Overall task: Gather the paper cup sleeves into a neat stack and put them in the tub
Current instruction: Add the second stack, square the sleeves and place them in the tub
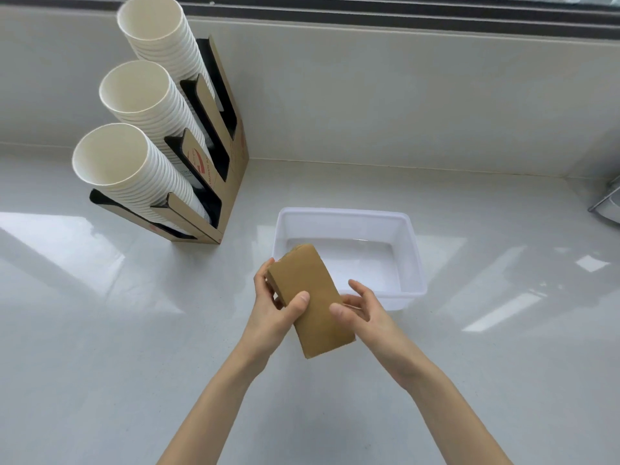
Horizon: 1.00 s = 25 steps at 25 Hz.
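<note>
A flat stack of brown paper cup sleeves point(310, 298) hangs in the air over the near left corner of a white plastic tub point(349, 216). My left hand point(276, 305) grips the stack's left edge, thumb on top. My right hand point(360, 305) holds the right edge, thumb on the top face and fingers spread behind it. The stack is tilted, its far end over the tub and its near end toward me. Inside the tub I see only its white floor.
A cardboard cup holder point(214, 169) with three slanted stacks of white paper cups point(141, 169) stands at the back left of the glossy white counter point(134, 347). A low wall and a window sill run along the back. A metal object point(609, 206) pokes in at the right edge.
</note>
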Each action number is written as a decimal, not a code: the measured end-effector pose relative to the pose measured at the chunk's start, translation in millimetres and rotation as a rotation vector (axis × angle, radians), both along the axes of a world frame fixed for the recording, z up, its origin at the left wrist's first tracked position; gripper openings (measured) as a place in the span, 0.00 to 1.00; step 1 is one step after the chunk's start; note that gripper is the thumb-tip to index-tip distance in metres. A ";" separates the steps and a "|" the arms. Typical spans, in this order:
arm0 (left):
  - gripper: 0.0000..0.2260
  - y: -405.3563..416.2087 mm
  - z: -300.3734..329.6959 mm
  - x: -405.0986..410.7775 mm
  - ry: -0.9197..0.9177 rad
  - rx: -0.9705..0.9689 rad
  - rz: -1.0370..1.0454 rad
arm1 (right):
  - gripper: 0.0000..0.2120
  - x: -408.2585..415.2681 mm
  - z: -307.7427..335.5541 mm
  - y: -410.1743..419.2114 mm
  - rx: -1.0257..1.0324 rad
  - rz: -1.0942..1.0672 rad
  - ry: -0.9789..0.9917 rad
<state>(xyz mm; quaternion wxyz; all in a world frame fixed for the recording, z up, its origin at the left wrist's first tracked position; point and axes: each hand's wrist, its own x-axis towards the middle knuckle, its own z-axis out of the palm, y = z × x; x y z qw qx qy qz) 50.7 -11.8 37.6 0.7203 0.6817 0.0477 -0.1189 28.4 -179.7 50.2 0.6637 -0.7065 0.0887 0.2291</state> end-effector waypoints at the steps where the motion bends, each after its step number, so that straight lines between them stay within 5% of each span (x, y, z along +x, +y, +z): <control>1: 0.36 0.8 1.6 1.0 0.001 0.011 -0.028 | 0.46 4.0 3.8 -1.6 -0.002 0.011 -0.018; 14: 0.26 2.0 24.2 31.5 0.009 0.114 -0.116 | 0.29 47.0 18.4 7.6 0.171 0.064 0.023; 25: 0.19 13.5 24.4 88.7 -0.038 0.316 0.062 | 0.28 102.4 6.6 3.2 0.195 -0.169 0.085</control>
